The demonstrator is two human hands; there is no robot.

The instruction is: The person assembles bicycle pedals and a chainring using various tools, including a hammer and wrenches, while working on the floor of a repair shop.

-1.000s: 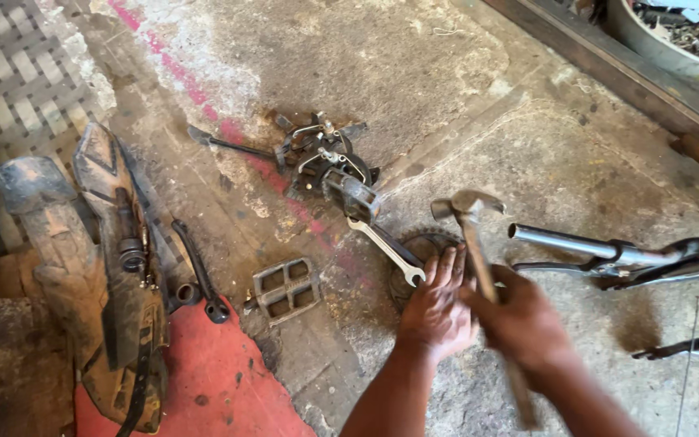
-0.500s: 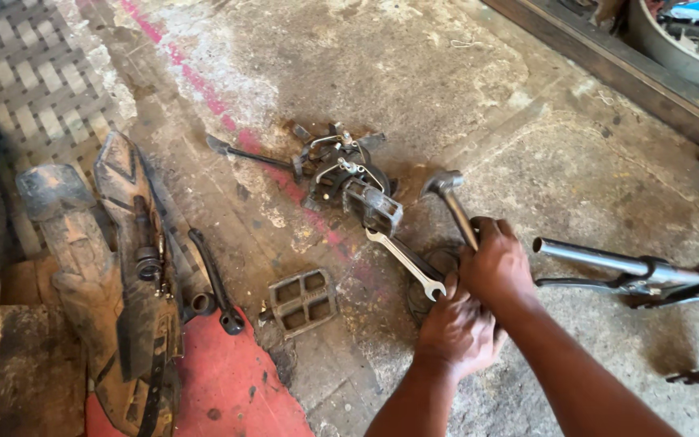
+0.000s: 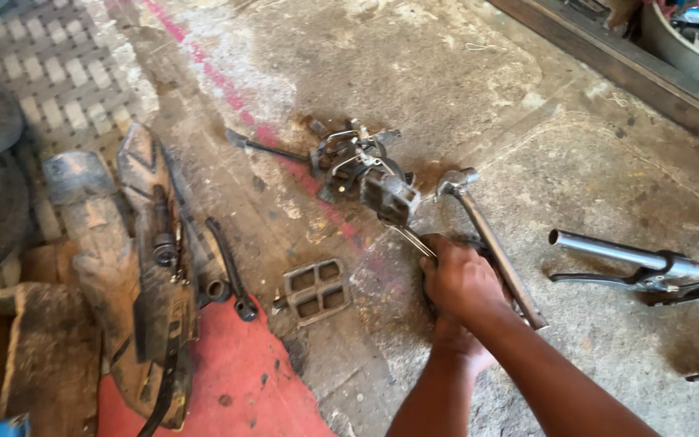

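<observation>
Right hand [image 3: 461, 279] clenched on steel hammer [image 3: 491, 243] — left hand [image 3: 456, 344] (mostly hidden) perhaps closed.

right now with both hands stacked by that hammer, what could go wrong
The hammer lies loose against the right hand, so it could slide or get knocked onto the knuckles. The left hand sits under the right, hiding the part being worked; fingers may get pinched there. The wrench pokes out toward the pile of metal parts and might snag or slip on the gritty concrete floor.
</observation>
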